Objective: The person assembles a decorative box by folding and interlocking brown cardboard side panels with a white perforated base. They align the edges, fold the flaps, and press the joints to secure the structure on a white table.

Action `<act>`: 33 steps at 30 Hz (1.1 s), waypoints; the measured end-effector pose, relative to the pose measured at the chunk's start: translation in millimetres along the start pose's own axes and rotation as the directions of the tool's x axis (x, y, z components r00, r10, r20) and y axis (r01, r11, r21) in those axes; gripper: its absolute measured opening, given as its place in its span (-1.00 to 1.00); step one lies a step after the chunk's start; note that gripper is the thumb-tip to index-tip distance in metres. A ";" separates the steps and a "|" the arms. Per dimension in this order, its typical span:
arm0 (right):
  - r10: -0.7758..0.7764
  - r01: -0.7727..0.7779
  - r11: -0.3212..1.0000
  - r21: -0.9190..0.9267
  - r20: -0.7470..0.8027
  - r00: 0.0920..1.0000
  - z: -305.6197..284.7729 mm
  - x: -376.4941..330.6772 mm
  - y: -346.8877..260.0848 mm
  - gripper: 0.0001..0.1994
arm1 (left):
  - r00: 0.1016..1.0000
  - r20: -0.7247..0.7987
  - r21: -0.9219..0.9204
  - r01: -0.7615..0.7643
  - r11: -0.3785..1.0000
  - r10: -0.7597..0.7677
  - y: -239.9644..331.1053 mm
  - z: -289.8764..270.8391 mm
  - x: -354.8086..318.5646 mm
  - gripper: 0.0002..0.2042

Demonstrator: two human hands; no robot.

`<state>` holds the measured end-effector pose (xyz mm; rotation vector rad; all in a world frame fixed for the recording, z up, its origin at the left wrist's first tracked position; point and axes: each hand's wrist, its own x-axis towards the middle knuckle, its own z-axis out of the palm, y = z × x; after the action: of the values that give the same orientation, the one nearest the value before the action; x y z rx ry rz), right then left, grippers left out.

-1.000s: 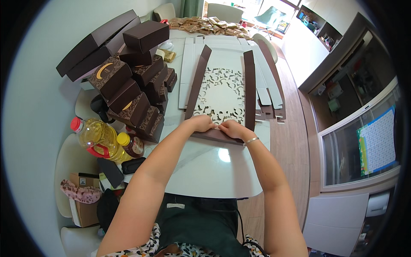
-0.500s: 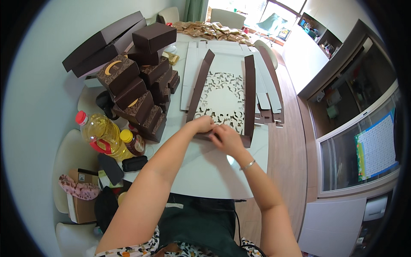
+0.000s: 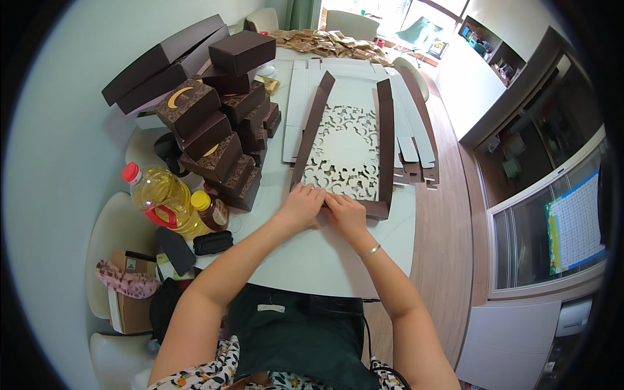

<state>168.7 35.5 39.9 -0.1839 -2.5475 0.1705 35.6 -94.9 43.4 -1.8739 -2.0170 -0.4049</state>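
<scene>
On white table [image 3: 325,266]: open brown box [image 3: 385,143]. Grips near wall [image 3: 376,208] with left hand [image 3: 303,206] and right hand [image 3: 346,213], fingers bunched narrow, shifted leftward since earlier, hiding left stretch. Around: stacked dark boxes [image 3: 214,162], flat cartons [image 3: 297,114], oil bottle [image 3: 162,195], jar [image 3: 213,213].

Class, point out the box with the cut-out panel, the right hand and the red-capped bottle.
Box [image 3: 345,148], head view: plain pale middle of its cut-out panel.
Right hand [image 3: 347,214], head view: back of the hand.
Red-capped bottle [image 3: 168,194], head view: its yellow-looking body.
</scene>
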 end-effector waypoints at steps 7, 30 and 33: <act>-0.037 0.038 0.999 -0.019 0.025 0.999 6.9 -7.3 8.4 -0.73 | 0.990 0.107 -0.058 0.100 0.993 -0.094 -1.2 32.1 1.5 -0.73; -0.052 0.067 0.996 -0.056 0.229 0.972 -81.4 -45.8 82.3 -0.73 | 0.982 0.186 -0.075 0.061 0.995 -0.046 -3.3 6.7 17.8 -0.74; -0.109 0.108 0.994 0.018 0.218 0.970 -72.8 -45.9 79.9 -0.80 | 0.996 -0.081 -0.018 -0.030 0.999 0.028 29.9 30.0 26.2 -0.63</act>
<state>254.6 112.2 62.6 -0.0241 -2.7678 0.1634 62.0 -55.8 27.3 -1.8646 -1.9379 -0.4857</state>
